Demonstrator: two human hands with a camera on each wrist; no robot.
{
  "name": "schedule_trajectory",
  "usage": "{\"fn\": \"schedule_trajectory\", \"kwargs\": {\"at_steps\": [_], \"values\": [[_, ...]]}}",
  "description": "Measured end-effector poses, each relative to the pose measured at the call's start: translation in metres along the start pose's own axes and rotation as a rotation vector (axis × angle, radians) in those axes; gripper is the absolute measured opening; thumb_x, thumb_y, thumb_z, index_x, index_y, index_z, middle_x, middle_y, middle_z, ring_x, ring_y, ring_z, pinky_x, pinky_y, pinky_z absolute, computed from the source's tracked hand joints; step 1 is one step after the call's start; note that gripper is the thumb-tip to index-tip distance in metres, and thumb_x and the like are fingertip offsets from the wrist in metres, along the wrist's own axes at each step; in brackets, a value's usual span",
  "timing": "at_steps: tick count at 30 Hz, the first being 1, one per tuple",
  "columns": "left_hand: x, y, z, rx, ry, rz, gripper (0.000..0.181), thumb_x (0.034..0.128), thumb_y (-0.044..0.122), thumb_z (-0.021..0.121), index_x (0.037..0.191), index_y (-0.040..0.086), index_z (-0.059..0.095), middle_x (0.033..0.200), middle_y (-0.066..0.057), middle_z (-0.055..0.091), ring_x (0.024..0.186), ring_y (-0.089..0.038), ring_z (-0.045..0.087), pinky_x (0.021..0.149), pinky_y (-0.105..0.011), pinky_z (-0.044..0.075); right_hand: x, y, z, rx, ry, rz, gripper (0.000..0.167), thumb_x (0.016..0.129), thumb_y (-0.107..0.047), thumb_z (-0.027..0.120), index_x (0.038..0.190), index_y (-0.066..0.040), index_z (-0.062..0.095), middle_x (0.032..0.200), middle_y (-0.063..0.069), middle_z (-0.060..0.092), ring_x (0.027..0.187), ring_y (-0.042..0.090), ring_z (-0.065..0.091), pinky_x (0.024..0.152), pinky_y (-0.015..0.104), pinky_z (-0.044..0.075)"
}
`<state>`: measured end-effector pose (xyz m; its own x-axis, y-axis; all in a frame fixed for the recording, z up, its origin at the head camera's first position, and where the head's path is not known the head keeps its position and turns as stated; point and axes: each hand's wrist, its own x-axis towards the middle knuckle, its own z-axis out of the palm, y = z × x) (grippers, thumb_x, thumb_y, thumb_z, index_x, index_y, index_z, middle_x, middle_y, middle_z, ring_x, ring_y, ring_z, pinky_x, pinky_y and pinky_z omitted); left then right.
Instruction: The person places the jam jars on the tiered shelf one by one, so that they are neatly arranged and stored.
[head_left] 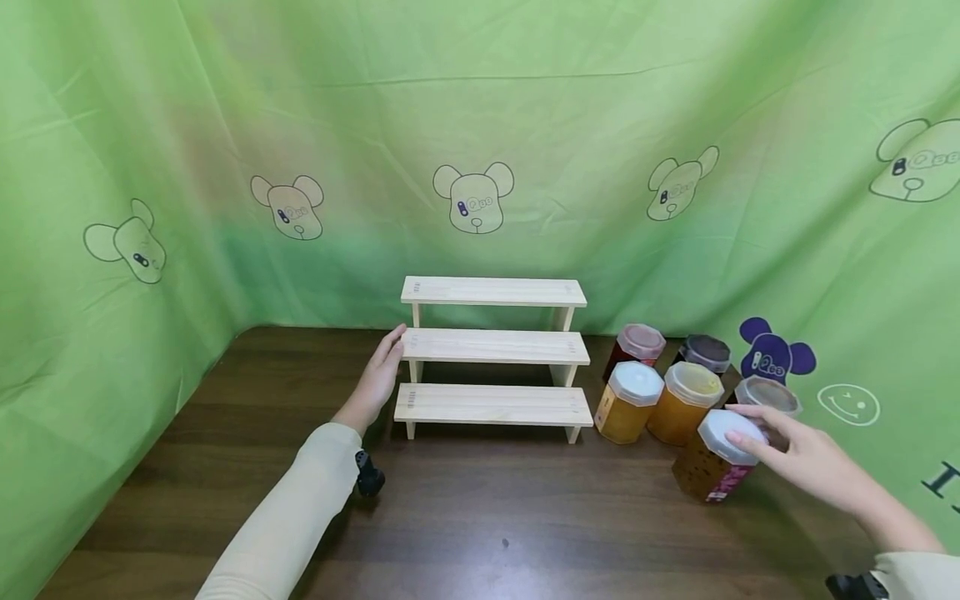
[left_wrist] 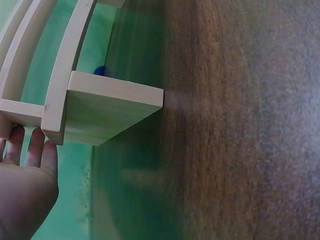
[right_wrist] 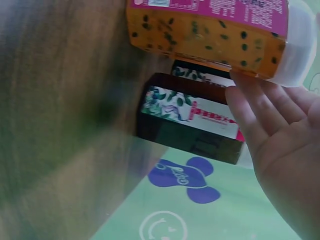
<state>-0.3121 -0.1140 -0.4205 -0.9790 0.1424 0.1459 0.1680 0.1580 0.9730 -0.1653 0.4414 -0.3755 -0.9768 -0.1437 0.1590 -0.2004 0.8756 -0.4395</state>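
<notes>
A three-tier pale wooden step shelf (head_left: pixel 495 346) stands on the table near the back, in the middle of the head view. My left hand (head_left: pixel 375 379) touches the left end of its middle tier with nearly straight fingers; the left wrist view shows those fingertips against the wood. At the right, my right hand (head_left: pixel 817 458) grips a jar of amber filling with dark seeds (head_left: pixel 708 471) around its white lid (head_left: pixel 731 435), thumb on the near side. A pink label (right_wrist: pixel 215 12) shows on that jar in the right wrist view. Whether its base touches the table I cannot tell.
Several other lidded jars cluster right of the shelf: a white-lidded amber one (head_left: pixel 626 408), a yellow-lidded one (head_left: pixel 682 408), a pink-lidded dark one (head_left: pixel 637 343) and a black-lidded one (head_left: pixel 705 353). Green printed cloth (head_left: pixel 480 117) hangs behind and beside the brown table (head_left: pixel 480 517).
</notes>
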Motion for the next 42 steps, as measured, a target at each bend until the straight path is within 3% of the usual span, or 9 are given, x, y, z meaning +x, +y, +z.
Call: {"fn": "schedule_trajectory", "kwargs": {"at_steps": [6, 8, 13, 16, 18, 21, 25, 35, 42], "values": [[-0.001, 0.001, 0.000, 0.002, 0.011, -0.012, 0.050, 0.1121, 0.031, 0.029, 0.160, 0.019, 0.025, 0.163, -0.007, 0.023, 0.147, -0.029, 0.025, 0.116, -0.052, 0.027, -0.002, 0.004, 0.007, 0.044, -0.004, 0.026, 0.063, 0.093, -0.028, 0.073, 0.144, -0.002, 0.047, 0.120, 0.029, 0.064, 0.091, -0.004, 0.056, 0.071, 0.031, 0.050], [-0.001, 0.001, -0.001, 0.005, 0.008, -0.012, 0.050, 0.1121, 0.032, 0.029, 0.160, 0.019, 0.025, 0.164, -0.007, 0.023, 0.147, -0.029, 0.024, 0.116, -0.052, 0.026, -0.003, 0.004, 0.010, 0.050, 0.001, 0.028, 0.068, 0.091, -0.028, 0.075, 0.144, 0.000, 0.045, 0.120, 0.030, 0.063, 0.094, 0.003, 0.060, 0.073, 0.033, 0.051], [0.000, -0.001, -0.002, 0.001, 0.002, -0.007, 0.051, 0.1120, 0.032, 0.029, 0.161, 0.018, 0.024, 0.164, -0.008, 0.022, 0.148, -0.030, 0.022, 0.116, -0.053, 0.025, -0.004, 0.003, 0.019, 0.043, -0.007, 0.032, 0.078, 0.087, -0.031, 0.079, 0.144, 0.005, 0.039, 0.121, 0.036, 0.058, 0.104, 0.052, 0.059, 0.078, 0.062, 0.050], [-0.001, -0.001, -0.002, 0.000, -0.002, -0.008, 0.051, 0.1121, 0.032, 0.028, 0.161, 0.017, 0.024, 0.164, -0.009, 0.021, 0.148, -0.030, 0.021, 0.117, -0.054, 0.024, -0.005, 0.005, 0.023, 0.055, -0.020, 0.038, 0.082, 0.088, -0.031, 0.078, 0.146, 0.008, 0.035, 0.123, 0.039, 0.055, 0.109, 0.061, 0.052, 0.080, 0.071, 0.045], [-0.001, -0.001, -0.002, 0.001, 0.000, -0.011, 0.051, 0.1121, 0.031, 0.028, 0.161, 0.018, 0.024, 0.164, -0.008, 0.021, 0.148, -0.029, 0.021, 0.117, -0.053, 0.024, -0.006, 0.006, 0.027, 0.069, -0.023, 0.032, 0.082, 0.088, -0.029, 0.078, 0.146, 0.009, 0.034, 0.124, 0.038, 0.055, 0.110, 0.058, 0.053, 0.081, 0.070, 0.045], [-0.002, -0.001, -0.001, 0.007, 0.004, -0.013, 0.050, 0.1121, 0.031, 0.029, 0.161, 0.018, 0.024, 0.164, -0.008, 0.022, 0.148, -0.029, 0.022, 0.117, -0.052, 0.025, -0.006, 0.010, 0.034, 0.112, -0.032, 0.019, 0.076, 0.087, -0.024, 0.079, 0.143, 0.007, 0.039, 0.120, 0.026, 0.062, 0.108, 0.035, 0.062, 0.086, 0.049, 0.051], [-0.001, -0.001, 0.000, 0.020, 0.004, -0.014, 0.050, 0.1121, 0.031, 0.029, 0.161, 0.018, 0.024, 0.164, -0.008, 0.022, 0.148, -0.029, 0.022, 0.117, -0.051, 0.025, -0.008, 0.013, 0.046, 0.221, -0.107, 0.019, 0.054, 0.088, -0.015, 0.078, 0.129, 0.008, 0.050, 0.097, 0.004, 0.072, 0.085, 0.007, 0.066, 0.073, 0.022, 0.051], [0.002, 0.000, -0.001, 0.022, 0.000, -0.008, 0.050, 0.1121, 0.028, 0.030, 0.160, 0.016, 0.024, 0.164, -0.009, 0.021, 0.149, -0.028, 0.020, 0.119, -0.049, 0.023, -0.011, 0.011, 0.049, 0.288, -0.145, 0.065, 0.037, 0.092, -0.016, 0.075, 0.115, 0.006, 0.057, 0.083, 0.000, 0.073, 0.075, 0.012, 0.068, 0.068, 0.025, 0.052], [0.000, 0.006, -0.001, 0.017, -0.008, -0.034, 0.051, 0.1122, 0.025, 0.029, 0.161, 0.012, 0.021, 0.165, -0.011, 0.019, 0.150, -0.030, 0.018, 0.119, -0.050, 0.020, -0.012, 0.009, 0.049, 0.209, -0.101, 0.088, 0.040, 0.090, -0.023, 0.078, 0.116, 0.002, 0.061, 0.083, -0.005, 0.073, 0.078, 0.005, 0.066, 0.071, 0.024, 0.051]]}}
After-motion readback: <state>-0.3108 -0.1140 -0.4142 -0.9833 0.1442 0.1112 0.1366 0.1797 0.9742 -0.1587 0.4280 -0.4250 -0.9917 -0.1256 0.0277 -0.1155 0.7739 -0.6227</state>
